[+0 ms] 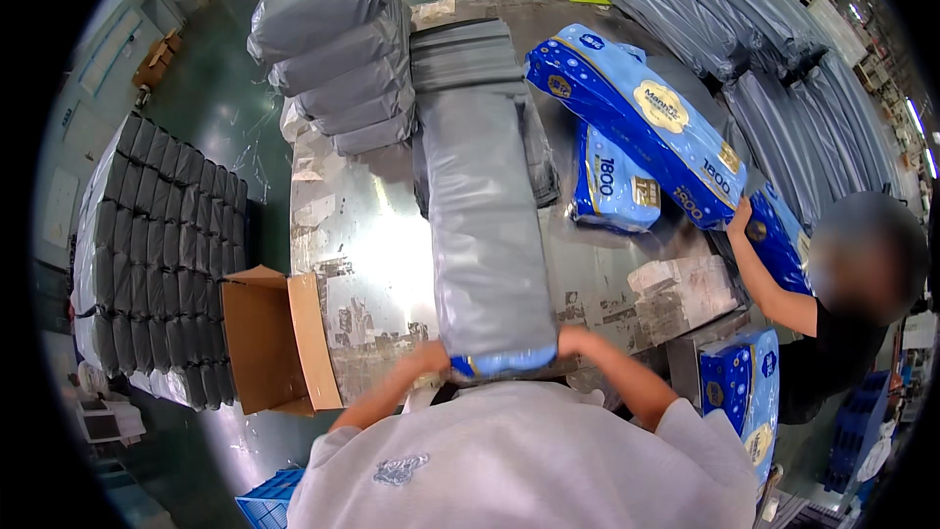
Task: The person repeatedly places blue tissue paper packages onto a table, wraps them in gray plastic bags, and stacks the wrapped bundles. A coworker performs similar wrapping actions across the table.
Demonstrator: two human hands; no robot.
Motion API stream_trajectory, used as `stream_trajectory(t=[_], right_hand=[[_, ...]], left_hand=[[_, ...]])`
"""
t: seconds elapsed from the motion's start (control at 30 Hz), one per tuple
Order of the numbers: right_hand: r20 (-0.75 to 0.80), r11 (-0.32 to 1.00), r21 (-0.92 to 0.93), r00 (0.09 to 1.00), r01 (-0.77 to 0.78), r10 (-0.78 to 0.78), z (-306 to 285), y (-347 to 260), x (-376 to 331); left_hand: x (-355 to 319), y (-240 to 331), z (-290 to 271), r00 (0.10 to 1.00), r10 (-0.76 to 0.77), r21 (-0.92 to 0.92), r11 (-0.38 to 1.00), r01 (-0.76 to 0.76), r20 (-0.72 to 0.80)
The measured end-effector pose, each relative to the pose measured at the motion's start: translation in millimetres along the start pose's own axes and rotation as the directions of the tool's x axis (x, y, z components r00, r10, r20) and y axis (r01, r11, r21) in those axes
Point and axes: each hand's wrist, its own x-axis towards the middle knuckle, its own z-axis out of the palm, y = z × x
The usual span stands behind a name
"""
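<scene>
Both hands, left hand [423, 360] and right hand [573, 341], are gripping the grey bag [485, 225] with fingers clamped on its open end; the blue pack [501, 363] inside could slip out if the grip is loosening.

I'm in a packing hall of a factory or warehouse. My metal table [362, 264] is scuffed and taped, grey mailer bags [333, 49] are stacked at its far end and more [783, 108] to my right, wrapped bundles [157, 255] sit on a pallet (green painted floor below), beside an open carton [274, 343].
</scene>
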Motion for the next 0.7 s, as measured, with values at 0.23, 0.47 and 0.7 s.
stream_trajectory(t=[0.23, 0.47, 0.7], right_hand=[[-0.125, 0.771, 0.626, 0.961, -0.116, 0.247, -43, -1, -27], [-0.592, 0.682, 0.699, 0.708, 0.215, 0.384, 38, -1, -42], [-0.247, 0.644, 0.763, 0.947, 0.058, 0.207, 1, -11, -9]], left_hand=[[-16, -24, -42, 1.0, -0.031, -0.754, 0.656, 0.023, 0.004], [-76, 2, -3, 0.991, -0.082, -0.435, 0.9, 0.027, -0.107], [38, 139, -64, 0.681, 0.339, -0.132, 0.831, -0.54, -0.649]])
